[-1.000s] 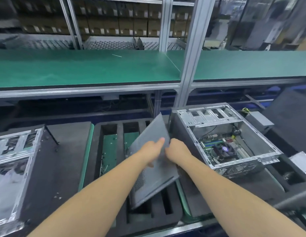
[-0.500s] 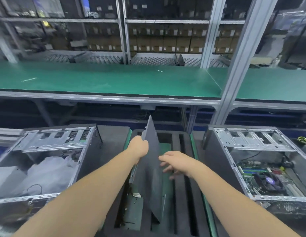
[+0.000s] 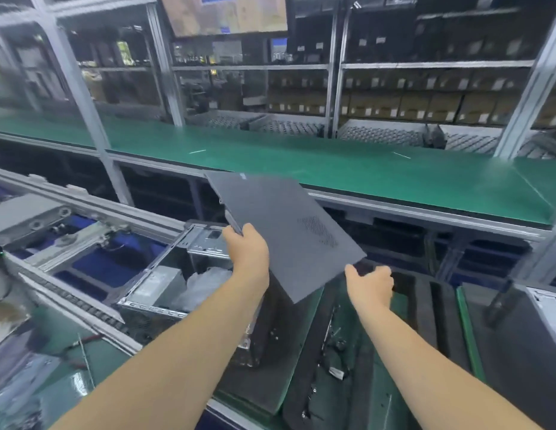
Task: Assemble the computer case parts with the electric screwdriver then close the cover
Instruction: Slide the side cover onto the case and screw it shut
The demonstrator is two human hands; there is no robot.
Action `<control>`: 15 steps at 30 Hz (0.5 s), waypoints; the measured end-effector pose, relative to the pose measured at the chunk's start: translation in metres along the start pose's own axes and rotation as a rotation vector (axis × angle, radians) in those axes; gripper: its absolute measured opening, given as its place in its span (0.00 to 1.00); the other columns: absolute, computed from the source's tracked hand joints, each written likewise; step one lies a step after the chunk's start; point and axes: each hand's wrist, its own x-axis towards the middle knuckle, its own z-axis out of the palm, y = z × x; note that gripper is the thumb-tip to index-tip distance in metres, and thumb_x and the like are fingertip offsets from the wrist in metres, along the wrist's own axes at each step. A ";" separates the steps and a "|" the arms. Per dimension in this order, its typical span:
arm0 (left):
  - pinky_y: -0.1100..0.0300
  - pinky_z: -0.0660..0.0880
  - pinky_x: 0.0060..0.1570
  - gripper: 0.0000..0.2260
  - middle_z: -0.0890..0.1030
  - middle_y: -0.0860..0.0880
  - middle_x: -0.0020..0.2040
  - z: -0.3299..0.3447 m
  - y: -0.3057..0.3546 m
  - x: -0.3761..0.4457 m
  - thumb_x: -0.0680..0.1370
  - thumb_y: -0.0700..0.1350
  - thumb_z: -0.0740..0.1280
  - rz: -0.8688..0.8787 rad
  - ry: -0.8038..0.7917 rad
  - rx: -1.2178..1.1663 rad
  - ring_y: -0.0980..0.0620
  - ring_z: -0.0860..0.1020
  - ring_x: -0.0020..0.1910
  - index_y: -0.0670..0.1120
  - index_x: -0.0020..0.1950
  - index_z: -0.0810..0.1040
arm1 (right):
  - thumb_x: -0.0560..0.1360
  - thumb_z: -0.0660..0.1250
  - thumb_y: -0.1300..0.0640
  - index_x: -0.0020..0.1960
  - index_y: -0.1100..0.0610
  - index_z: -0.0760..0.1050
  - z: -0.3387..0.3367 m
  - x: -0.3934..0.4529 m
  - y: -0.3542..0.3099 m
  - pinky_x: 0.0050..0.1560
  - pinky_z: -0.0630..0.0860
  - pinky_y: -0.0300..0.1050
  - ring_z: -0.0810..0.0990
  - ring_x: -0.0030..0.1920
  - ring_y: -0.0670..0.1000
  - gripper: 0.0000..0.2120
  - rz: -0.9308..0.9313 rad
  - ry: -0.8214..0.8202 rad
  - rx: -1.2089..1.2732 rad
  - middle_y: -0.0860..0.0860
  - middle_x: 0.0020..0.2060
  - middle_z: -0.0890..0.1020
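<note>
Our left hand has its fingers clamped on the edge of the dark cover, holding it in the air and tilted above the open case. Our right hand reaches with relaxed fingers just under the cover's near corner, gripping nothing. We judge closing remains; no screwdriver is visible.

Beyond the grip and a little above it, a long green bench top runs the width of the room, carried on pale aluminium posts. Farther back stand shelves of cardboard boxes, with a screen hung overhead. Below and right of the grip lies a black foam tray with long slots. Down to the left, a roller rail slants past.
</note>
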 end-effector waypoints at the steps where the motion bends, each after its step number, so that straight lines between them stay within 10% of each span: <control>1: 0.56 0.71 0.40 0.03 0.75 0.51 0.45 -0.008 0.006 0.008 0.80 0.45 0.58 -0.037 0.018 -0.057 0.49 0.73 0.39 0.50 0.53 0.68 | 0.79 0.70 0.41 0.71 0.59 0.64 0.014 -0.013 -0.012 0.54 0.81 0.60 0.80 0.56 0.61 0.30 0.078 -0.093 0.138 0.57 0.64 0.76; 7: 0.52 0.73 0.51 0.05 0.77 0.46 0.55 -0.087 0.011 0.061 0.80 0.40 0.64 -0.102 0.017 -0.226 0.46 0.77 0.46 0.47 0.54 0.71 | 0.86 0.61 0.44 0.65 0.54 0.78 0.101 -0.086 -0.078 0.33 0.84 0.50 0.89 0.41 0.57 0.17 0.349 -0.527 0.988 0.54 0.47 0.89; 15: 0.54 0.83 0.42 0.14 0.79 0.44 0.64 -0.241 -0.018 0.147 0.84 0.48 0.64 -0.514 -0.468 -0.436 0.49 0.86 0.49 0.45 0.68 0.73 | 0.85 0.66 0.54 0.69 0.55 0.73 0.186 -0.146 -0.091 0.50 0.82 0.57 0.84 0.58 0.61 0.14 0.276 -0.361 0.720 0.56 0.61 0.83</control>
